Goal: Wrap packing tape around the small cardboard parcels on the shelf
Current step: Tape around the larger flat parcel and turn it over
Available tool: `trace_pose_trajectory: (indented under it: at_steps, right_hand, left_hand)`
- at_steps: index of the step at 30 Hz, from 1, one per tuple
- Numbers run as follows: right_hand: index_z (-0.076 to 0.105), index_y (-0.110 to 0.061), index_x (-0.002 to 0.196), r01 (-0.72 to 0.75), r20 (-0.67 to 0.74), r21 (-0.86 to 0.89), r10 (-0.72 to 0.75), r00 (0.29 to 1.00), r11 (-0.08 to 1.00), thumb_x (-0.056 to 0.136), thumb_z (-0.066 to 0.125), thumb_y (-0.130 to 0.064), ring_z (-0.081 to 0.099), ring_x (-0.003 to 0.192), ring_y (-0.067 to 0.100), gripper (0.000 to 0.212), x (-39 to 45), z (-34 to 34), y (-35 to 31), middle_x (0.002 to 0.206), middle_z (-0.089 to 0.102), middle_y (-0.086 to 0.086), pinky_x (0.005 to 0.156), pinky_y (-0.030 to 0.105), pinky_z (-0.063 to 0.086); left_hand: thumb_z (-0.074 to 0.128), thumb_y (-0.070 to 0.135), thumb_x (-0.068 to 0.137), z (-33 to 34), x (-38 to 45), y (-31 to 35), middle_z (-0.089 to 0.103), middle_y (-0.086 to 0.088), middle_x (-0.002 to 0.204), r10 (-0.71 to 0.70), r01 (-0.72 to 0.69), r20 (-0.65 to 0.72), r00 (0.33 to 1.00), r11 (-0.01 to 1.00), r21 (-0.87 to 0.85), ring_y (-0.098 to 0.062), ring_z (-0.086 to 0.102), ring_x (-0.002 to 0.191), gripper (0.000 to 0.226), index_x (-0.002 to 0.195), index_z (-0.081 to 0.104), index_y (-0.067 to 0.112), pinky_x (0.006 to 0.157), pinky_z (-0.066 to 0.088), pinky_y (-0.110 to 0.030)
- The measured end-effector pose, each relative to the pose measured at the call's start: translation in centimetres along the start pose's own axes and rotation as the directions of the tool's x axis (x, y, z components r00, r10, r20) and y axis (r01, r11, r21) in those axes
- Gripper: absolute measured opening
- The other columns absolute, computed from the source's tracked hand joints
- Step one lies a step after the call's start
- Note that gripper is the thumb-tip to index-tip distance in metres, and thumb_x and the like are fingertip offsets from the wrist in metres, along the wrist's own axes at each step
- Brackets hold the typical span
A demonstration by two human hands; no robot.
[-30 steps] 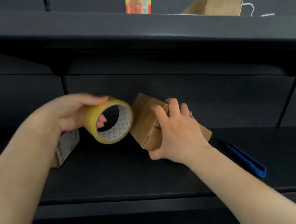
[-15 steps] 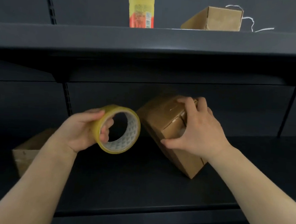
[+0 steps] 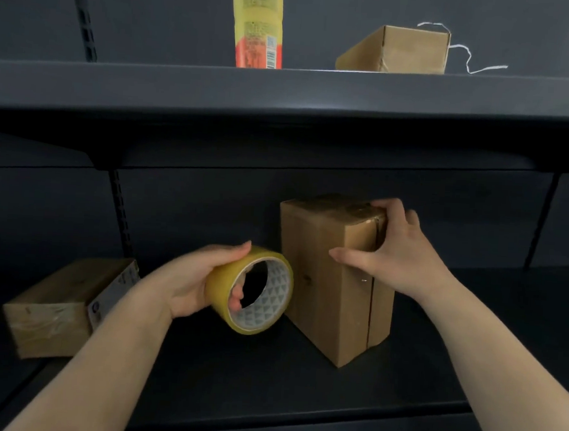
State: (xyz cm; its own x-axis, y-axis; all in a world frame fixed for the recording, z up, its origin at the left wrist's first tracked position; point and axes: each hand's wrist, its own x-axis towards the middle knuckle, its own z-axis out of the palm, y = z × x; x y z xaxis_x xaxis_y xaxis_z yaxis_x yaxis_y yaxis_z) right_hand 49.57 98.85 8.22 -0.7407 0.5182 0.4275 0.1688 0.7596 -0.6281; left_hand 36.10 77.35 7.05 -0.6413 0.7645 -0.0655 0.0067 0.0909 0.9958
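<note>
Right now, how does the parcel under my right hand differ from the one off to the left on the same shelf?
The held parcel stands upright, gripped by the right hand; the left parcel lies flat, untouched. The left parcel shows a white printed label; the held parcel shows none. Both are brown cardboard.

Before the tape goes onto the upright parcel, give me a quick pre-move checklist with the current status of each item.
1. Parcel stands upright on the lower shelf: ok.
2. Right hand steadies it, fingers over the top right edge, thumb on the front face: ok.
3. Left hand holds the tape roll, fingers through the core: ok.
4. Roll close beside the parcel's left face: ok; touching or not: cannot tell.
5. Free tape end pulled out and ready: cannot tell.
6. Second parcel at the left lies clear of the work: ok.
</note>
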Motion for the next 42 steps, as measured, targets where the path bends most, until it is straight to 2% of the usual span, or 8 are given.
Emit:
trace_pose_trajectory:
  at_steps: [11, 15, 18, 21, 26, 32, 39, 42]
  right_hand:
    - [0.025, -0.030, 0.135, -0.054, 0.014, -0.034, 0.055, 0.998, 0.998, 0.057, 0.073, -0.062, 0.046, 0.107, 0.020, 0.097, -0.4, -0.2, -0.5, 0.129, 0.031, 0.002, 0.080, 0.033, 0.045]
    - [0.027, -0.017, 0.144, -0.048, 0.076, -0.414, 0.088, 0.993, 0.909, 0.046, 0.026, -0.095, 0.038, 0.129, 0.031, 0.125, 0.2, -2.3, -3.0, 0.147, 0.026, 0.009, 0.094, 0.044, 0.045]
    - [0.027, -0.019, 0.146, -0.037, 0.257, -0.589, 0.230, 0.939, 0.808, 0.036, 0.005, -0.101, 0.032, 0.135, 0.034, 0.139, 1.7, -2.8, -6.0, 0.154, 0.024, 0.010, 0.107, 0.051, 0.032]
    - [0.026, -0.024, 0.146, -0.045, 0.347, -0.669, 0.365, 0.864, 0.742, 0.032, 0.016, -0.104, 0.026, 0.137, 0.039, 0.140, 3.6, -1.9, -8.8, 0.154, 0.025, 0.010, 0.109, 0.060, 0.021]
    - [0.020, -0.017, 0.148, 0.018, 0.233, -0.871, 0.381, 0.894, 0.491, 0.063, 0.042, -0.088, 0.025, 0.135, 0.045, 0.113, 4.3, -0.8, -10.6, 0.150, 0.029, 0.017, 0.105, 0.068, 0.018]
    - [0.020, -0.015, 0.148, 0.035, 0.415, -0.633, 0.301, 0.859, 0.774, 0.076, 0.057, -0.066, 0.037, 0.131, 0.030, 0.096, 5.7, -0.3, -8.0, 0.151, 0.030, 0.010, 0.094, 0.034, 0.037]
    - [0.041, -0.019, 0.137, -0.013, 0.434, -0.513, 0.273, 0.858, 0.858, 0.069, 0.066, -0.064, 0.054, 0.107, 0.028, 0.086, 6.9, -0.8, -7.1, 0.124, 0.053, 0.009, 0.088, 0.037, 0.048]
    - [0.045, -0.018, 0.133, -0.002, 0.444, -0.517, 0.270, 0.854, 0.856, 0.069, 0.065, -0.064, 0.053, 0.108, 0.027, 0.081, 7.1, -1.0, -7.0, 0.123, 0.053, 0.008, 0.090, 0.037, 0.047]
  left_hand:
    - [0.058, 0.046, 0.076, 1.7, 0.8, -2.0, 0.057, -0.007, 0.044, -0.104, 0.109, -0.034, 0.994, 0.977, 0.185, -0.017, 0.056, 0.038, 0.034, 0.089, 0.057, 0.014, 0.047, 0.050, -0.028]
    - [0.054, 0.051, 0.072, 1.0, 0.0, -1.9, 0.055, -0.009, 0.044, -0.072, 0.073, -0.011, 0.997, 0.990, 0.120, -0.020, 0.055, 0.039, 0.044, 0.069, 0.056, 0.007, 0.055, 0.052, -0.032]
    - [0.060, 0.042, 0.072, 1.2, -0.4, -2.2, 0.058, -0.011, 0.046, -0.094, 0.091, 0.014, 0.995, 0.986, 0.137, -0.020, 0.058, 0.041, 0.039, 0.082, 0.058, 0.004, 0.047, 0.051, -0.028]
    - [0.060, 0.032, 0.078, 1.5, -0.6, -2.4, 0.058, -0.010, 0.045, -0.085, 0.081, 0.023, 0.996, 0.989, 0.122, -0.017, 0.057, 0.040, 0.029, 0.086, 0.058, 0.005, 0.043, 0.050, -0.026]
    - [0.059, 0.037, 0.074, 1.6, -0.8, -3.0, 0.058, -0.010, 0.046, -0.058, 0.053, 0.058, 0.997, 0.995, 0.089, -0.018, 0.057, 0.039, 0.033, 0.086, 0.058, 0.006, 0.047, 0.050, -0.027]
    - [0.063, 0.037, 0.080, 1.2, -0.7, -3.7, 0.061, -0.012, 0.049, -0.007, 0.010, 0.119, 0.993, 1.000, -0.027, -0.021, 0.059, 0.043, 0.037, 0.086, 0.059, 0.000, 0.051, 0.052, -0.027]
    - [0.090, 0.034, 0.043, -1.0, -1.4, -4.7, 0.060, -0.019, 0.046, 0.082, -0.020, 0.243, 0.966, 0.968, -0.250, -0.028, 0.061, 0.041, 0.043, 0.064, 0.065, 0.004, 0.051, 0.053, -0.030]
    - [0.088, 0.033, 0.038, -0.6, -2.0, -3.3, 0.067, -0.010, 0.053, 0.039, -0.040, 0.158, 0.987, 0.999, 0.001, -0.020, 0.067, 0.051, 0.049, 0.073, 0.065, 0.008, 0.056, 0.053, -0.027]
